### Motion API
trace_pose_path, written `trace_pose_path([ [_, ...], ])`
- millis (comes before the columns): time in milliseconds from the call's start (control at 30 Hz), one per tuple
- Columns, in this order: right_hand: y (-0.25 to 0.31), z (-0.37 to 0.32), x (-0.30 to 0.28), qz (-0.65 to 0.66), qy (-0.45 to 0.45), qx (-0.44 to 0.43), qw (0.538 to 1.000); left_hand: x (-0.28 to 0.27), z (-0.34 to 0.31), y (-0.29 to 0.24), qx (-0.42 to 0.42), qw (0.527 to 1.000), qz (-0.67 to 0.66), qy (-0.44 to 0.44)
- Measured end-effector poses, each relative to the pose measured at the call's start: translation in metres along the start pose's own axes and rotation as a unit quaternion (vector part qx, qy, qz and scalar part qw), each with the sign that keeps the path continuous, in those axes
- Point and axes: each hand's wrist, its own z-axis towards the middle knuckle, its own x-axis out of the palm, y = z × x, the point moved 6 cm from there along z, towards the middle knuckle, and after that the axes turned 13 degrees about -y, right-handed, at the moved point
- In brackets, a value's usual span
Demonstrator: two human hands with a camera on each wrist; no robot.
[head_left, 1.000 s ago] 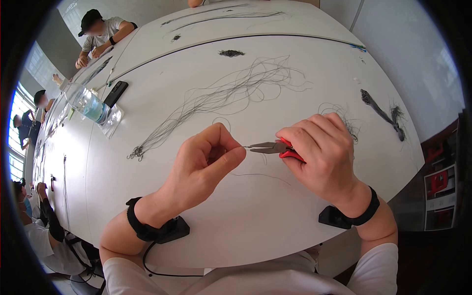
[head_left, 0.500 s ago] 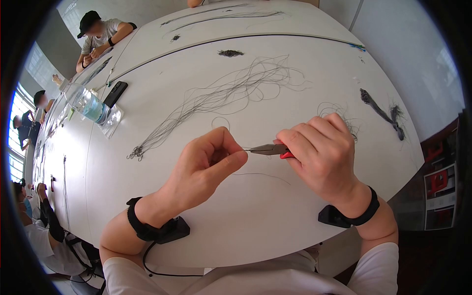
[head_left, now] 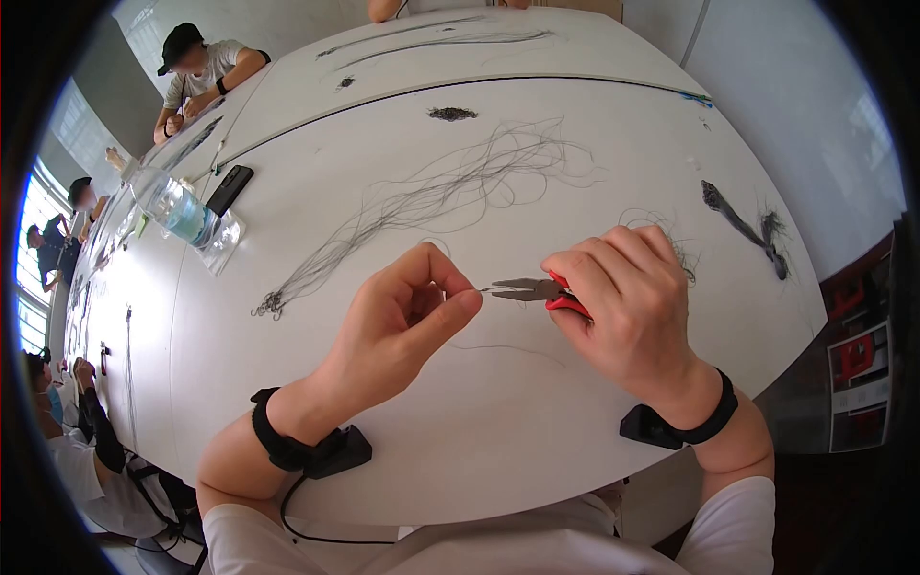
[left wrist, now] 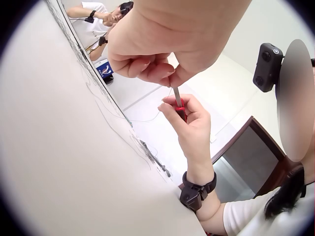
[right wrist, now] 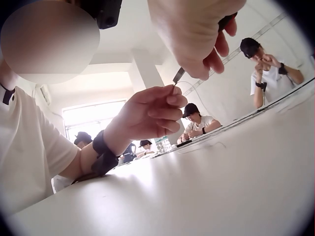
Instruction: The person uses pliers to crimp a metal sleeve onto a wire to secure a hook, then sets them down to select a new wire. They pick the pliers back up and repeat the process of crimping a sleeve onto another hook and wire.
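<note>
Between thumb and index finger, my left hand point(head_left: 398, 311) pinches a thin wire point(head_left: 486, 289), whose short end pokes out toward the right. My right hand point(head_left: 628, 311) grips red-handled pliers point(head_left: 517, 288) in its curled fingers. The pliers' jaws stand parted, tips right at the wire's end. In the left wrist view, the pliers point(left wrist: 178, 101) reach up to the left fingertips. Below the hands a thin strand point(head_left: 508, 348) curves over the white table. Behind them lies a long loose bundle of wires point(head_left: 383, 213) with small hooked ends point(head_left: 271, 305).
A dark clump point(head_left: 451, 113) lies farther back. To the right are a tangle of fine strands point(head_left: 661, 230) and a dark tied bundle point(head_left: 743, 225). A water bottle point(head_left: 187, 213) and a phone point(head_left: 230, 190) are at the left. Other people sit around the table point(head_left: 287, 422).
The pliers' jaws closed at the wire half a second ago and are now parted again. The left hand keeps its pinch, and both hands have stayed nearly in place.
</note>
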Motion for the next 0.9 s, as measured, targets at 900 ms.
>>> trace_pose_path([
  [900,0.003,-0.005,0.004,0.008,0.047,0.008,0.999,0.005,-0.005,-0.008,0.096,0.993,0.068,0.015],
])
